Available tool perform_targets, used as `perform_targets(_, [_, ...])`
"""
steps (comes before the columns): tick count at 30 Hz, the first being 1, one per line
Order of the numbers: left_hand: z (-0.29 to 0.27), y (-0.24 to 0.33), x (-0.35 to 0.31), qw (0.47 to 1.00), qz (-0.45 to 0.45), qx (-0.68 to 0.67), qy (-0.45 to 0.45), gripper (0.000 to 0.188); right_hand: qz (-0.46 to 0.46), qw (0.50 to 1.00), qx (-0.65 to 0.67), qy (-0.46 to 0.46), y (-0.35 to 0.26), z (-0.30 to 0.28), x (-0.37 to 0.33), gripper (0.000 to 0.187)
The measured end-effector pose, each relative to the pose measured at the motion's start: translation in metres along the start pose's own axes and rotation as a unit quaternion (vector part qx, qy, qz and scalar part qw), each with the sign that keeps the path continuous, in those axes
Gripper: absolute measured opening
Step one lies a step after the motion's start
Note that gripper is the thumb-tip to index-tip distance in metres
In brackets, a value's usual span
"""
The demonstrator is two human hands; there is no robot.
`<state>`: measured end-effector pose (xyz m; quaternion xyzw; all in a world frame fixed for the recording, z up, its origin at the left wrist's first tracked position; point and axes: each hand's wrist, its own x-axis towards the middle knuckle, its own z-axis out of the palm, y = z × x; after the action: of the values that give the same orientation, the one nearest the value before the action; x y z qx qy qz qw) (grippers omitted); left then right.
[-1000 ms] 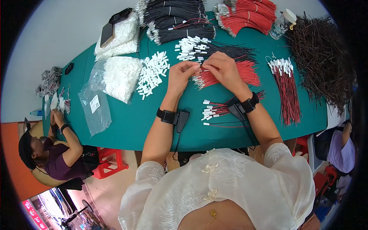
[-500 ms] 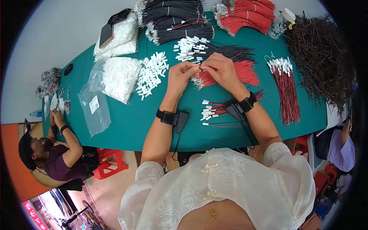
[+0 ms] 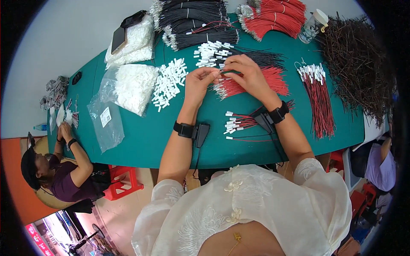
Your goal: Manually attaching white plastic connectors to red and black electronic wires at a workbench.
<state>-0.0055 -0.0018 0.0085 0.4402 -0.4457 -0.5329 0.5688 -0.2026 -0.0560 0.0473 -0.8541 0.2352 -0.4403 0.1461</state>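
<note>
My left hand and my right hand meet almost fingertip to fingertip over the wires. The left thumb and forefinger are pinched together; a small thing between them is too small to name. The right thumb and fingers are bent toward the same spot, and what they hold is hidden. Just beyond lie black wires with white connectors on their left ends. Loose red wires with bare metal tips lie under the right hand. Nearer me are red-and-black wire pairs in white connectors, partly behind the right wrist strap.
Loose white connectors and a bag of them lie left. Tied black bundles and red bundles fill the back, beside a jar. Right are connectored wires and a dark wire heap. A co-worker sits left.
The right hand's fingers have shifted slightly, its thumb and forefinger now a little farther apart. The left hand stays nearly in place. The things on the table have not moved.
</note>
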Motion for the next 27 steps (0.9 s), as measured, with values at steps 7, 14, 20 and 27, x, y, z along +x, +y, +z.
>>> perform_targets(7, [0.0, 0.003, 0.002, 0.989, 0.089, 0.055, 0.101, 0.021, 0.041, 0.997, -0.052, -0.051, -0.011, -0.028, 0.005, 0.016])
perform_targets(14, [-0.008, 0.001, -0.003, 0.947, 0.076, 0.286, 0.126, 0.016, 0.064, 0.965, -0.104, -0.233, -0.079, -0.07, 0.001, 0.016])
perform_targets(20, [-0.007, 0.004, -0.009, 0.861, 0.123, 0.487, 0.082, 0.017, 0.102, 0.953, -0.091, -0.271, -0.043, -0.048, 0.0, 0.018])
perform_targets(27, [-0.004, 0.006, -0.009, 0.865, 0.155, 0.473, 0.069, 0.01, 0.077, 0.969, -0.067, -0.226, -0.014, -0.008, -0.008, 0.012])
